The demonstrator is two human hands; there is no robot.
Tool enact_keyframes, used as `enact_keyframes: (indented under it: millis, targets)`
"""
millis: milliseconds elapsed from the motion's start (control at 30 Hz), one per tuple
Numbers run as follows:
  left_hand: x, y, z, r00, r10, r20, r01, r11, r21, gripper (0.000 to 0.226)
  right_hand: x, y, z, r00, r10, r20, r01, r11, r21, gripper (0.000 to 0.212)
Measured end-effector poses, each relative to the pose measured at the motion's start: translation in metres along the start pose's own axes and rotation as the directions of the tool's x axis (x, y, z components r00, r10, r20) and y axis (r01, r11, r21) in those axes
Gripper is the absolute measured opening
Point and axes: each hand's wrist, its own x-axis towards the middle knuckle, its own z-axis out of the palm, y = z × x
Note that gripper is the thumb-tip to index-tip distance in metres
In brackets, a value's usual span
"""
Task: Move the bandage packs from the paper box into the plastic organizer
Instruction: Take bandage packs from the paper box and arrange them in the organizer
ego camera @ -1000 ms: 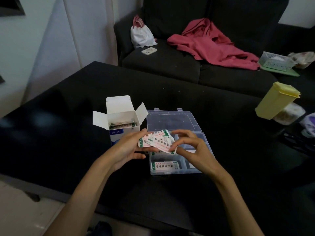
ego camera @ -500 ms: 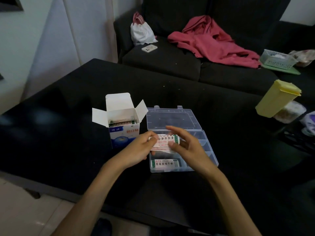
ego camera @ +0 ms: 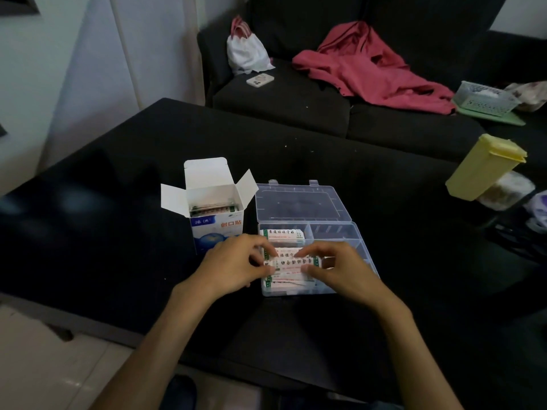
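fingers (ego camera: 260,255) of the left hand (ego camera: 233,267) and fingers (ego camera: 313,255) of the right hand (ego camera: 340,270) are curled around the two ends of a small stack of bandage packs (ego camera: 291,263), which is pinched between them over the near-left compartment of the plastic organizer (ego camera: 340,232).

a dark sofa (ego camera: 296,105) is seen from 12 to 2 o'clock, behind the black worktop (ego camera: 118,202). a pink garment (ego camera: 370,72) is spread on the sofa at 1 o'clock, a white bag (ego camera: 247,51) at 12, with a phone (ego camera: 260,80) just beside it. a yellow container (ego camera: 485,168) stands tilted at 3 o'clock, and a mesh basket (ego camera: 485,97) is set at 2 o'clock.

the organizer lies open at the centre, its clear lid (ego camera: 299,204) folded back toward 12 o'clock. more packs (ego camera: 282,235) are laid in its far-left compartment. the paper box (ego camera: 213,208) stands upright just beside the organizer at 9 o'clock, flaps open, with further packs visible inside.
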Motion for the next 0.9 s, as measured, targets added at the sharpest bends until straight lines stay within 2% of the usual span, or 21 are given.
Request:
enact_keyframes:
  millis: [100,267,400,600,700,800,900]
  targets:
    - [-0.004,0.004,-0.003,0.999,0.041,-0.012,-0.04,0.996,0.085,0.02,-0.001,-0.001,0.0,1.0,-0.023,-0.016,0.021,0.989,-0.148,0.016]
    - [-0.007,0.005,-0.002,0.997,0.071,-0.01,-0.066,0.966,0.25,0.024,0.002,0.003,0.002,1.0,-0.004,0.002,0.004,0.958,-0.286,0.018]
    - [-0.007,0.003,-0.003,0.995,0.095,-0.037,-0.083,0.966,0.244,0.023,0.003,0.006,0.004,1.0,0.004,0.021,0.006,0.896,-0.443,0.024]
    - [-0.005,0.006,0.001,0.991,0.129,0.014,-0.126,0.932,0.341,0.021,0.0,-0.007,0.005,0.998,-0.007,0.059,0.037,0.852,-0.523,0.028]
    - [-0.005,0.008,0.003,0.988,0.155,0.017,-0.149,0.907,0.395,0.026,0.0,-0.011,0.008,0.999,0.03,0.019,-0.015,0.846,-0.532,0.025]
    - [-0.005,0.011,0.004,0.984,0.179,0.015,-0.169,0.89,0.423,0.024,0.001,-0.017,-0.001,0.983,0.118,-0.139,-0.17,0.875,-0.454,0.015]
    - [-0.005,0.01,0.004,0.982,0.189,0.0,-0.172,0.894,0.414,0.023,0.009,-0.023,-0.01,0.955,0.253,-0.157,-0.298,0.811,-0.504,0.01]
